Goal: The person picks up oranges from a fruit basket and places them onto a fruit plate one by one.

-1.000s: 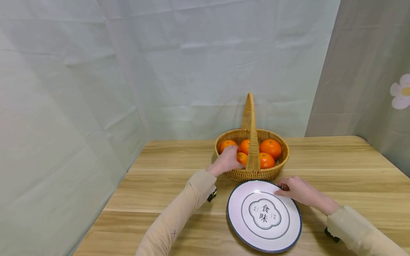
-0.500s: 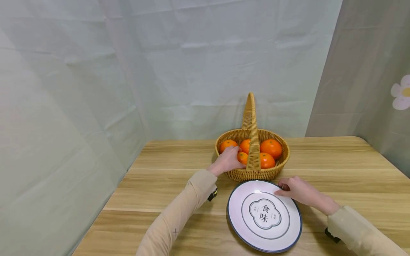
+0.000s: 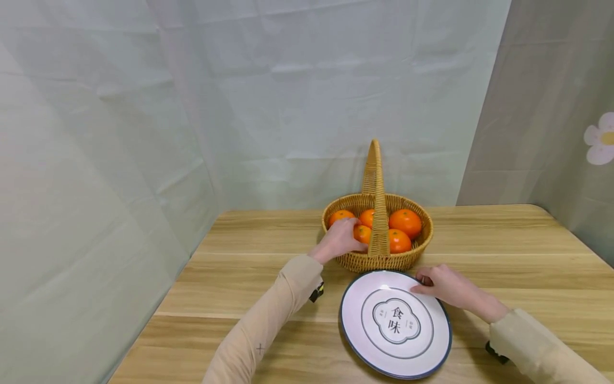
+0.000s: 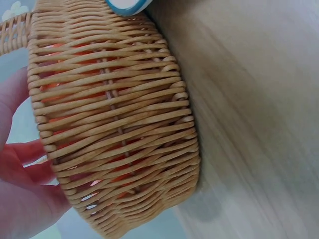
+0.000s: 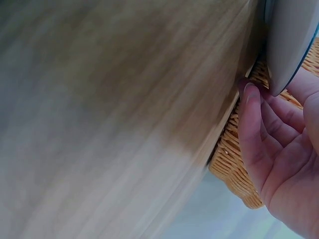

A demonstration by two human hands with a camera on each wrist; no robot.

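In the head view my left hand [image 3: 340,238] reaches over the left rim of a wicker basket [image 3: 355,262]. Its thumb and fingers lie round a tangerine [image 3: 362,234] at the front left inside. Through the weave [image 4: 119,114] in the left wrist view, orange patches show; the fingertips are hidden behind the rim. My right hand [image 3: 448,288] pinches the upper right edge of a white plate [image 3: 352,314] with a dark blue rim. In the right wrist view its fingers [image 5: 251,119] curl beneath the plate's edge [image 5: 286,59].
Several other tangerines [image 3: 405,223] fill the basket, whose tall arched handle [image 3: 379,197] stands over its middle. The plate lies just in front of the basket on a wooden table [image 3: 508,250]. A pale cloth [image 3: 312,106] hangs behind the table.
My left hand has shifted very slightly, and a little more of the front-left tangerine shows. The plate and right hand stay put.
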